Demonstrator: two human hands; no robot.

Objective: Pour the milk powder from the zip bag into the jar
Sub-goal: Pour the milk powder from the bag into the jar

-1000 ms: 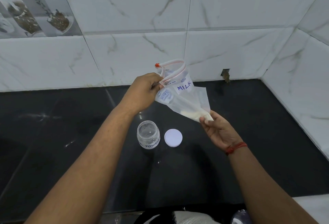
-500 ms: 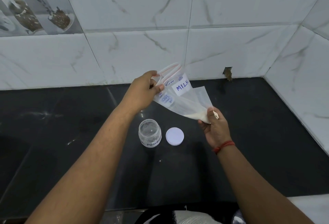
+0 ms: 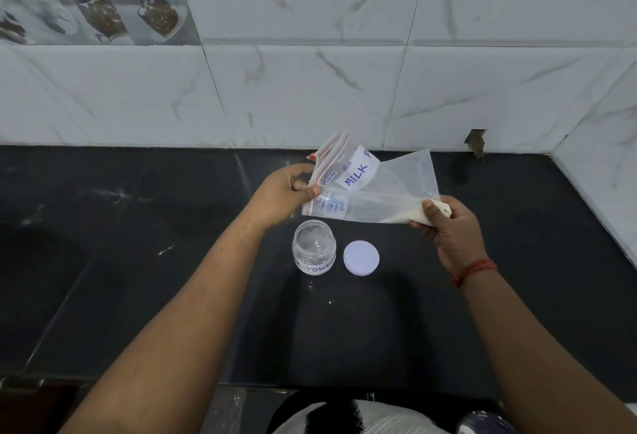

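While both hands grip the zip bag (image 3: 386, 192), the jar (image 3: 313, 247) stands open below.

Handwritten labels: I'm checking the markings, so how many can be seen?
2. One on the zip bag reads MILK; one on the jar shows POWD, partly hidden.

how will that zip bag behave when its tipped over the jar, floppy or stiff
Probably floppy: the zip bag creases and sags between the left hand and right hand. Likely light, as only a little milk powder sits in one corner. Its thin mouth may fold shut.
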